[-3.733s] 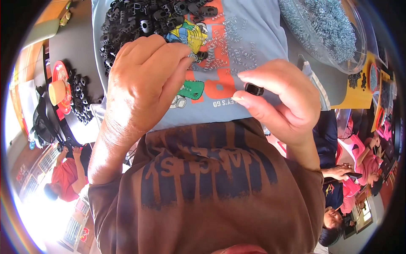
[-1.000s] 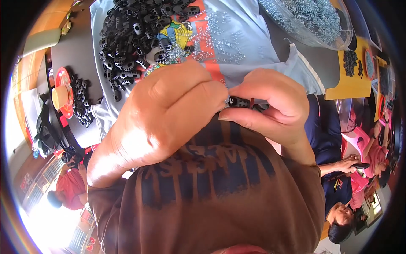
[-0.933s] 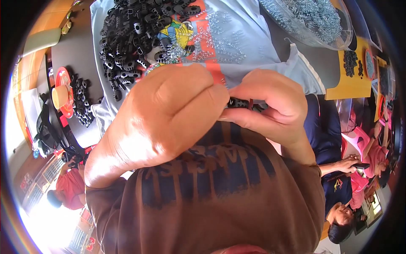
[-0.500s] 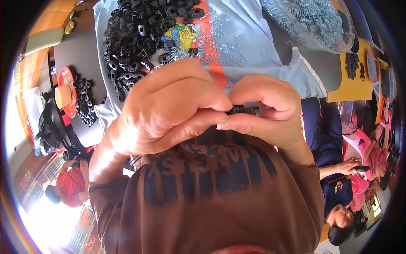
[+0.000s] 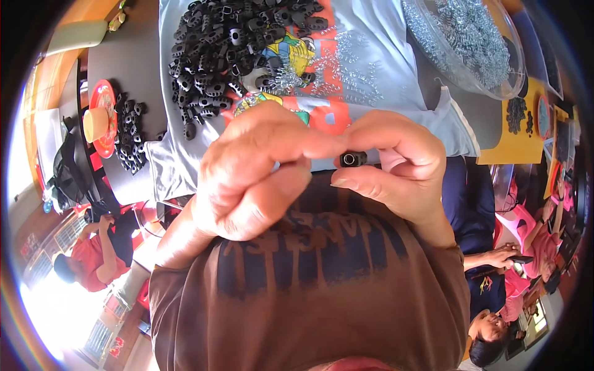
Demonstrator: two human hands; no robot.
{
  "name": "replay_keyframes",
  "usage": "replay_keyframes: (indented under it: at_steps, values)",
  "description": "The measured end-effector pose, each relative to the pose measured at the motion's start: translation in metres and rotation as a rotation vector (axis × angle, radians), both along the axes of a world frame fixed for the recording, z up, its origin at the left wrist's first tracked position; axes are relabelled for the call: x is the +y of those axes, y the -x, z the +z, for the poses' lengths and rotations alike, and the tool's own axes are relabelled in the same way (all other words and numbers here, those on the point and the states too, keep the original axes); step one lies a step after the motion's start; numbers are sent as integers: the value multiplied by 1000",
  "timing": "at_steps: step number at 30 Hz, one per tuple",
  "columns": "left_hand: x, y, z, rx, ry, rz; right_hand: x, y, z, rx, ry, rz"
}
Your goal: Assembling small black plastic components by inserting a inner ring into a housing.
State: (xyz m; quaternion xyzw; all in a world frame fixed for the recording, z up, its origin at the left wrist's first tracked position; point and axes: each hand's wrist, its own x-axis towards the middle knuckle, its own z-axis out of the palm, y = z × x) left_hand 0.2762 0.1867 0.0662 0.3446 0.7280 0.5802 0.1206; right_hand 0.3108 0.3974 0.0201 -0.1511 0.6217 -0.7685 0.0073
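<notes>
My right hand [image 5: 402, 164] pinches a small black cord lock [image 5: 352, 159] between thumb and index finger. A pale ring shows in the round opening of its end. Close by on the left, my left hand [image 5: 253, 170] is curled, its index finger reaching to the top of the cord lock and its thumb drawn in below. Whatever that hand may hold is hidden. Beyond both hands, a heap of black cord lock pieces [image 5: 213, 68] lies on a light blue shirt [image 5: 390, 80]. Loose metal springs [image 5: 356, 65] are scattered on its print, to the right of the heap.
A clear tub [image 5: 516, 74] full of springs stands at the far right, near a yellow board [image 5: 513, 145] with small dark parts. To the left are a red plate [image 5: 102, 139] and more black pieces [image 5: 130, 133]. A seated person [image 5: 489, 278] at the right holds a phone.
My hands have parted a little; the thumbs no longer meet. The cord lock, mostly hidden before, now shows its round end in my right hand. The view has shifted slightly.
</notes>
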Motion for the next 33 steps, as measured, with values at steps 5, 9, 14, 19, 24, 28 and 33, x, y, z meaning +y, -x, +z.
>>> replay_keyframes:
  at_steps: [5,9,14,19,24,28,33]
  values:
    - [3,-9,3,-241,-67,104,0,-3,9,-116,-7,57]
    - [3,-16,3,-490,-189,199,-6,-3,8,-82,29,42]
    - [-3,-15,-9,-171,-189,236,-11,2,7,-24,26,-20]
    - [-11,-25,-14,-24,81,293,-15,6,14,-25,-1,-1]
    - [-15,-20,-15,-237,-166,227,-23,15,7,98,-24,-3]
    - [-15,-19,-13,-417,-256,182,-21,13,5,63,-54,23]
    - [-12,-16,-15,-472,-369,134,-18,8,7,-37,-58,97]
